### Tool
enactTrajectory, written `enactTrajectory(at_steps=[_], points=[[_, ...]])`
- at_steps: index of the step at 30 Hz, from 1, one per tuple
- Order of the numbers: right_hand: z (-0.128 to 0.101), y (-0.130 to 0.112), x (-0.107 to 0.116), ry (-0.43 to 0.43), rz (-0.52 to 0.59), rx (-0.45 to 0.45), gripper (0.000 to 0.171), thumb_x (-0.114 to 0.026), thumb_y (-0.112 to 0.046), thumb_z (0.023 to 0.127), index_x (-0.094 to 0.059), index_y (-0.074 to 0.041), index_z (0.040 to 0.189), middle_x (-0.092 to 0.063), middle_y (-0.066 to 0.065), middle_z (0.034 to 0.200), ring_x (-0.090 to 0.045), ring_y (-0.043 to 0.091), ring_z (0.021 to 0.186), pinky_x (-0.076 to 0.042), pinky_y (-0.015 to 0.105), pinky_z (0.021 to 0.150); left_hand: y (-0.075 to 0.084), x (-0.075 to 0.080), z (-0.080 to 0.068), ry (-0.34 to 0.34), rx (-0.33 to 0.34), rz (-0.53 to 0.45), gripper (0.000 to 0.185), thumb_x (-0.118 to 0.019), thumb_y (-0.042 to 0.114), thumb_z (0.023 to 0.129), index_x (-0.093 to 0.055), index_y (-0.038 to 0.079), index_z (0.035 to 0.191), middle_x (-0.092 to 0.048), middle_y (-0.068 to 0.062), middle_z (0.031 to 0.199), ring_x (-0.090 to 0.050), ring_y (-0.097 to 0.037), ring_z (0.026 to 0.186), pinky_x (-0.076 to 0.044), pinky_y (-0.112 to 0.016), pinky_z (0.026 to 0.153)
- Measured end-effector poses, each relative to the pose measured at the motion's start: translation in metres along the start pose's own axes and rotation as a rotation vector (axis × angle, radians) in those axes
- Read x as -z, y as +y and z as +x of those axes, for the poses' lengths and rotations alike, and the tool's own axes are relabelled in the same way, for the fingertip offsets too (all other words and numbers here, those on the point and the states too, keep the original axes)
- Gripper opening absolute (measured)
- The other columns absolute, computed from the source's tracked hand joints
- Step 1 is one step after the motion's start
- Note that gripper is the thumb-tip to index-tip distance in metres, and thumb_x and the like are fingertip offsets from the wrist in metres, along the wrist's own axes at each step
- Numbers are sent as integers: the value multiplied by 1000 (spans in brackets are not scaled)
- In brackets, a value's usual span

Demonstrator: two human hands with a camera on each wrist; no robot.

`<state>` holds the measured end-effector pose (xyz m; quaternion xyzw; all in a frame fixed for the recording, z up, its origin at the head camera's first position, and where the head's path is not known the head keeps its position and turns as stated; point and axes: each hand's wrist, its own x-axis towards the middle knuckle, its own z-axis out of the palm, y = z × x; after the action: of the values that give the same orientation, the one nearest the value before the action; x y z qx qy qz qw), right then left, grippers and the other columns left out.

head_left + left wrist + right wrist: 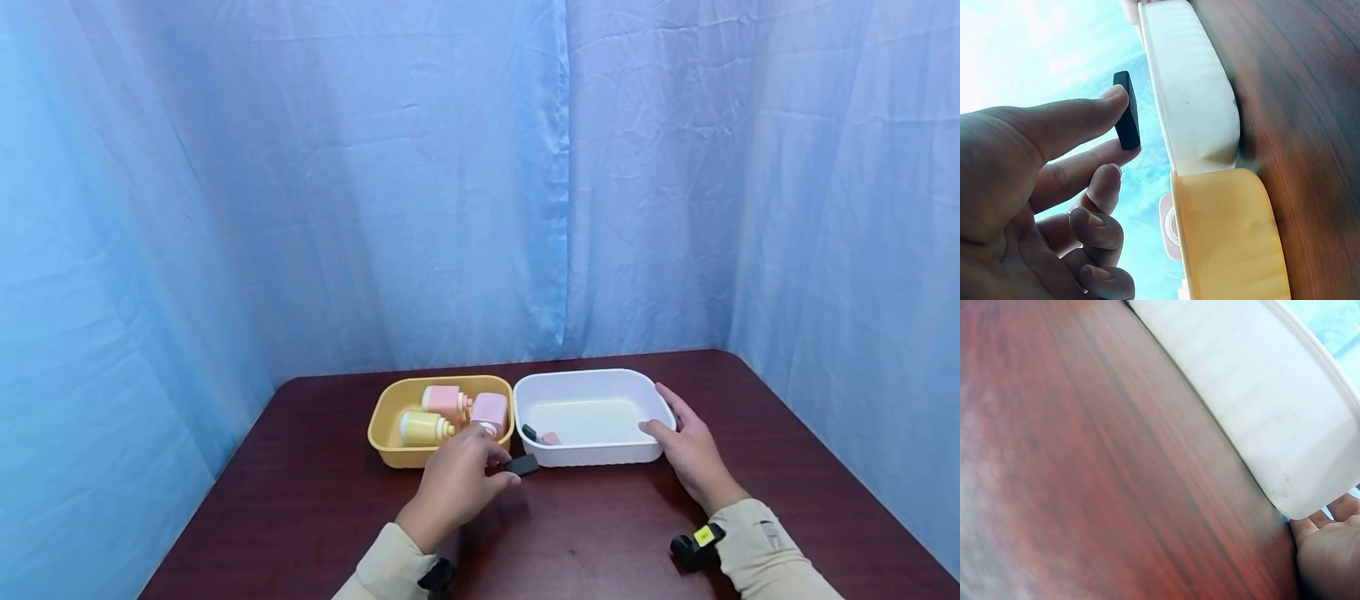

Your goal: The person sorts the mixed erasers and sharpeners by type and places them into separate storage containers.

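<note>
Closest in, the left hand [456, 483] is hovering over the dark wooden table [315, 500], just in front of where the two bins meet, and it is pinching a small flat black block [522, 465] between thumb and forefinger. The left wrist view is showing it well: the black block [1126, 119] is standing on edge between the thumb tip and the index fingertip, the other fingers [1099, 231] curling loosely beneath, and the block is sitting clear of the white bin's wall, not touching it.

Over on the other side, the right hand [693, 454] is resting against the right end of the white bin [592, 379], fingers fairly straight and lying along the wall, the thumb reaching toward the rim. From the right wrist view only the fingertips [1329, 522] are showing beside the bin's corner, so how firmly it is holding cannot be told.

Inside the white bin, near its front left corner, a small black piece [529, 432] and a small pink piece [551, 438] are lying side by side.

The yellow bin [386, 433] is sitting flush against the white one, holding a yellow bottle [424, 428] and two pink bottles [447, 400], all lying on their sides. Blue cloth [375, 183] is hanging behind the table.
</note>
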<state>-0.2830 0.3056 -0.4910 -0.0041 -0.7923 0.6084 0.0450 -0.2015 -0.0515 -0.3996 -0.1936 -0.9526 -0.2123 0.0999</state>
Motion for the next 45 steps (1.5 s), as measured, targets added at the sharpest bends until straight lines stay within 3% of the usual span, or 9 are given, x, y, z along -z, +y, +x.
enactTrajectory(at_steps=[17, 36, 45], points=[[-3, -4, 0, 5, -10, 9, 82, -64, -23, 102, -15, -24, 168, -19, 10, 173, -27, 32, 155, -40, 4, 90, 4, -3, 14, 33, 26, -61, 22, -90, 38, 80, -84, 20, 90, -60, 8, 82, -50, -5, 69, -43, -24, 62], [-3, -4, -1, 5, -3, 4, 82, -63, -22, 102, -15, -24, 168, -19, 9, 173, -27, 31, 155, -41, 5, 92, 10, -5, 22, 48, 97, -120, 22, -91, 34, 79, -84, 18, 93, -60, 5, 85, -50, -8, 73, -42, -26, 62], [-3, -3, -2, 12, 6, 16, 82, -64, -22, 101, -16, -22, 168, -20, 10, 173, -27, 31, 154, -39, 3, 90, 9, -3, 24, 60, 98, -127, 21, -90, 33, 80, -85, 19, 94, -61, 6, 86, -52, -8, 76, -44, -27, 67]])
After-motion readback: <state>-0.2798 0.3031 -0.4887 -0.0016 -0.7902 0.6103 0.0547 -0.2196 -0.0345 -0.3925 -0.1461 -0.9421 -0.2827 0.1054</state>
